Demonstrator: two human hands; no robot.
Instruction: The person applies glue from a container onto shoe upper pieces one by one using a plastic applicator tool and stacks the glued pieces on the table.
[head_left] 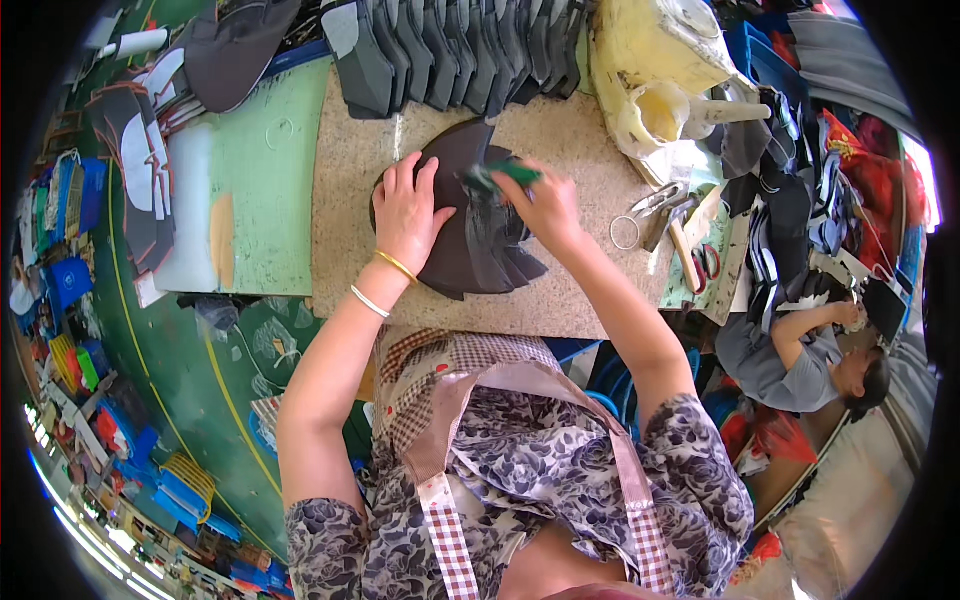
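A fanned stack of dark brown, curved flat pieces [445, 262] lies on the speckled work board [345, 270] in front of me. My left hand [408, 212] rests on the stack's left part, fingers spread. In my right hand [548, 203] is a green-handled brush [498, 180], its head blurred, over the stack's upper right. Glossy dark grey strips [490, 250] show along the fanned edges below it. Behind the stack, a row of overlapping black and grey cut pieces [440, 60] stands at the board's far edge.
A crusted pale yellow container [650, 45] with a spout-like opening stands at the far right. Scissors [655, 200], a wooden-handled tool [686, 255] and red-handled scissors [707, 265] lie right of the board. Red-edged pieces [140, 180] sit at left. Another person [800, 360] works at right.
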